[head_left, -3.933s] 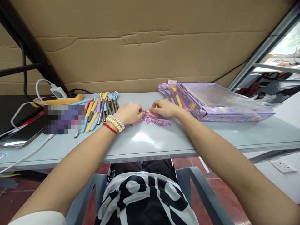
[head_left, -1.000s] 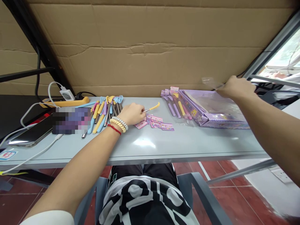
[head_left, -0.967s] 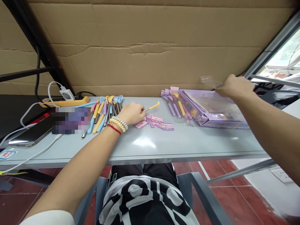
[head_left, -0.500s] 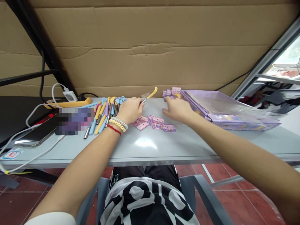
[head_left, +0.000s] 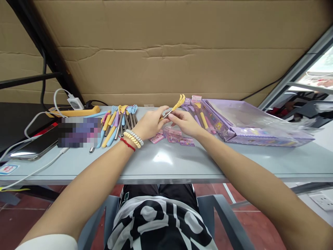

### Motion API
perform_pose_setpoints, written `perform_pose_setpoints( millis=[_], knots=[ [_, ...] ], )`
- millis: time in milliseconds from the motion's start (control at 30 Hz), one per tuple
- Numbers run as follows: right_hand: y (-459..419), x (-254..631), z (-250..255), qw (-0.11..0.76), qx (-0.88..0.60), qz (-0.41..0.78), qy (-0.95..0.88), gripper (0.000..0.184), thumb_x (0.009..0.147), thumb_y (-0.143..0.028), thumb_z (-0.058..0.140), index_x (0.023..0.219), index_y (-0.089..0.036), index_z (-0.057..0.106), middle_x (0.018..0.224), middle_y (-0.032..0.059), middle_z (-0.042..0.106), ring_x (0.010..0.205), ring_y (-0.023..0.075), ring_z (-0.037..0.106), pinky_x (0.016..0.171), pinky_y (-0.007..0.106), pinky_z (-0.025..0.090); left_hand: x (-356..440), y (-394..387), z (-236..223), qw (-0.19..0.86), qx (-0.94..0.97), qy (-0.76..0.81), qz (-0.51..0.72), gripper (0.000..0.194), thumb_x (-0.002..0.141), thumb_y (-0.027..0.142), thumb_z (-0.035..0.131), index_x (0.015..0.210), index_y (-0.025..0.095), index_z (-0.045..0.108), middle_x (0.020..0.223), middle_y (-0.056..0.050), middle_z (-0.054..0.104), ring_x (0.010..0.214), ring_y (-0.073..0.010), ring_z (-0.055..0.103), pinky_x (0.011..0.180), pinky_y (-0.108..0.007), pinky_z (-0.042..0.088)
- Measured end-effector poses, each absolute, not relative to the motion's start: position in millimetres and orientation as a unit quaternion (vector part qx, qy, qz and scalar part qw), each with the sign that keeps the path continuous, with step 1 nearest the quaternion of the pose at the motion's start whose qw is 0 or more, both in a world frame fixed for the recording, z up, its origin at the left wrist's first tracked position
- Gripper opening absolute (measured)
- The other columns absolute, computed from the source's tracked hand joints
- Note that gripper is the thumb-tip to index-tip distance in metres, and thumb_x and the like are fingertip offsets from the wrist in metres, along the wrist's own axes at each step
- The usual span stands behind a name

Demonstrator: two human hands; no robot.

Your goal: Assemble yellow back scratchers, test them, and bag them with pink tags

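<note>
My left hand (head_left: pixel 149 123) pinches a yellow hand-shaped scratcher (head_left: pixel 177 105) by its metal stem, raised above the grey table (head_left: pixel 166 161). My right hand (head_left: pixel 183 121) meets it from the right, fingers closed on the same stem just below the yellow head. Under both hands lie several small pink and purple label cards (head_left: pixel 173 137). A pile of loose scratchers (head_left: pixel 117 123) in blue, yellow, pink and purple lies left of my left hand.
A purple display box (head_left: pixel 249 130) covered with clear plastic lies at the right, packed scratchers (head_left: pixel 199 114) beside it. A power strip (head_left: pixel 70 111), charger, white cables and a dark phone (head_left: pixel 28 149) sit at the left. Cardboard lines the back.
My right hand has come back from the far right of the purple box to the yellow scratcher. My left hand lifted the scratcher off the table and tilted it upward.
</note>
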State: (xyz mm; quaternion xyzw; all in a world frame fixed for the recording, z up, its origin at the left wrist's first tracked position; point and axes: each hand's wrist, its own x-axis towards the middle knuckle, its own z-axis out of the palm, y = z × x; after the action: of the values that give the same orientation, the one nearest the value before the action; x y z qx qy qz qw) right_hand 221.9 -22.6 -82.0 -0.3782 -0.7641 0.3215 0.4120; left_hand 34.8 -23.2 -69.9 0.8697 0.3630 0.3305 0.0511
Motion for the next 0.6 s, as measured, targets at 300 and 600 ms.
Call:
perform_pose_setpoints(
  millis=[300,600],
  knots=[
    [-38.5,216.5,-69.5,0.515,-0.340,0.473,-0.629,0.062,0.062,-0.071,0.074,0.079,-0.016,0.052,0.064,-0.0011,0.050,0.051,0.0068,0.044,0.044,0.020,0.034,43.5,-39.0,-65.0,0.157,0.867,0.324,0.344,0.055,0.096,0.032,0.049,0.144,0.015,0.029,0.092,-0.003,0.067,0.063,-0.0095,0.060,0.063,-0.020,0.046],
    [-44.7,241.2,-40.8,0.376,-0.549,0.360,-0.654,0.034,0.094,-0.051,0.049,0.083,-0.019,0.041,0.050,-0.0050,0.040,0.041,0.0095,0.040,0.045,0.022,0.031,34.1,-25.9,-68.9,-0.003,0.916,0.335,0.223,0.021,0.088,0.020,0.054,0.105,0.012,0.065,0.096,-0.008,0.069,0.085,-0.0189,0.063,0.079,-0.030,0.047]
  ],
)
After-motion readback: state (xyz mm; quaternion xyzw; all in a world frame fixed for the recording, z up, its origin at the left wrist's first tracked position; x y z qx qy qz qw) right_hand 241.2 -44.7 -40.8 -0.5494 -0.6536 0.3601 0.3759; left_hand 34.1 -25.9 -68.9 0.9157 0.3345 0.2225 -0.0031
